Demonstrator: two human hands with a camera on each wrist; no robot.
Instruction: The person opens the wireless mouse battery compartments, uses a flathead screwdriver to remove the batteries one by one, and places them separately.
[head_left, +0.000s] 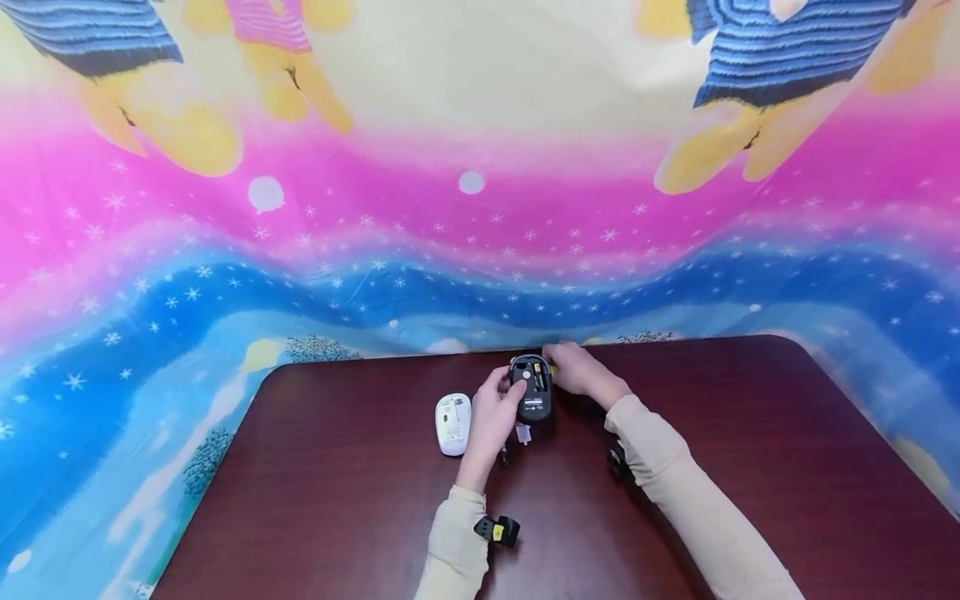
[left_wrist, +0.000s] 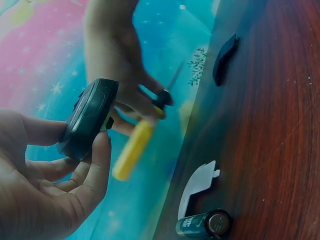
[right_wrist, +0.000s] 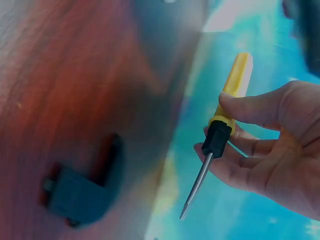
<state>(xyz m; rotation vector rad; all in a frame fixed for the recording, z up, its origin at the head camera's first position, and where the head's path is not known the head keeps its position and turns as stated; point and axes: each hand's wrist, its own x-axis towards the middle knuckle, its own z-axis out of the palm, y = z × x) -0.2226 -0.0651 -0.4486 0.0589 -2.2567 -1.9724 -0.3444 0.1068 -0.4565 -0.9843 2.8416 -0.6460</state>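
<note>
My left hand point(head_left: 493, 417) holds a black computer mouse point(head_left: 537, 407) above the table, gripped between thumb and fingers. In the head view the mouse's underside shows, its battery compartment uncovered with a battery point(head_left: 537, 375) inside. Just right of the mouse, my right hand point(head_left: 583, 372) grips a screwdriver point(right_wrist: 218, 132) with a yellow handle and a black collar. In the right wrist view its metal shaft points down, away from the mouse. A white mouse point(head_left: 453, 437) lies underside up on the table, left of my left hand.
On the dark wooden table point(head_left: 337, 500) lie a white cover point(left_wrist: 200, 179), a green battery point(left_wrist: 197, 226) beside it, and a black cover piece point(right_wrist: 82, 195). A patterned cloth point(head_left: 465, 233) hangs behind the table's far edge.
</note>
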